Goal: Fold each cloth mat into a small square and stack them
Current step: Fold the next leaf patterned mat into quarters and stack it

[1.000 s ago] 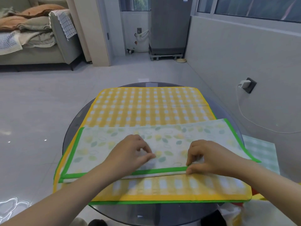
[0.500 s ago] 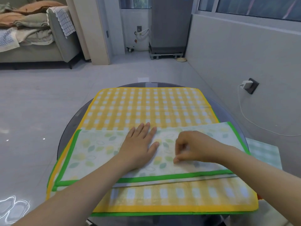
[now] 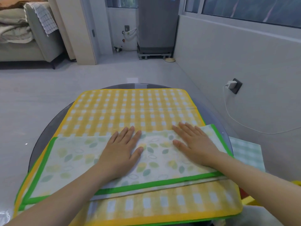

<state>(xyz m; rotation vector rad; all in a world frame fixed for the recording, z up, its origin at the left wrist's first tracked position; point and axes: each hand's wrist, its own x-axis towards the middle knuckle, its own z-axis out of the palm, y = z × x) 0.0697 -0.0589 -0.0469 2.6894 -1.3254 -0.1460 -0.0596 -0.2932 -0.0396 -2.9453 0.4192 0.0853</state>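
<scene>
Leaf-print mat (image 3: 78, 159), green-bordered, folded into a long soft strip, lying flat across the near half of a yellow checked mat (image 3: 130, 110). Quilted-looking cloth, pale cream with green and yellow leaves; a white underside layer peeking out along the near edge below the green border. Yellow checked mat spread wide beneath, rectangular with rounded far corners, a crease running across its far half, a thin green edge showing under its near side. Both on a round dark glass table (image 3: 48, 128), mostly covered, only its curved rim showing left and right.

Left hand (image 3: 120, 154) flat on the middle of the strip, palm down, fingers straight and slightly spread, gripping nothing. Right hand (image 3: 193, 144) likewise flat towards the right end, fingers extended, tips reaching the strip's far edge, holding nothing.

Two mats on the table, counted; a third, pale green checked cloth (image 3: 246, 154) partly seen beyond the table's right rim, cut off by the right forearm. Something yellow (image 3: 296, 183) at the far right edge, too cropped to identify. Layers in the fold impossible to count.

Behind: a grey sofa (image 3: 40, 44) heaped with bedding, a white charger (image 3: 230, 83) plugged into a wall socket with its cable trailing down.
</scene>
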